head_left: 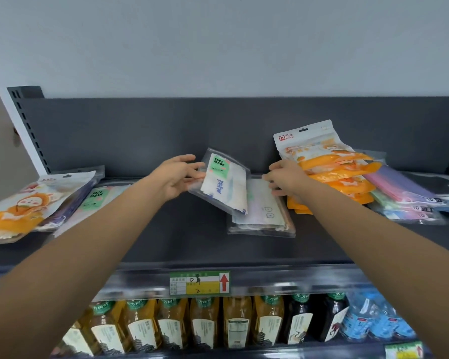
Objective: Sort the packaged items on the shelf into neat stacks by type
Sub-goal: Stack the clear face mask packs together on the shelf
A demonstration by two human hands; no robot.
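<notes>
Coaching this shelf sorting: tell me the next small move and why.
Probably lower the face mask pack, pinched tilted in the left hand, flat onto the middle stack of clear packs. It hangs over that stack, which looks like the same type, and the right hand rests on it.

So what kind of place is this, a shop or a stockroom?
Most likely a retail shop: the dark shelf has a price label with a red arrow on its front edge, bagged face mask packs lie on it, and rows of bottled drinks stand underneath.
</notes>
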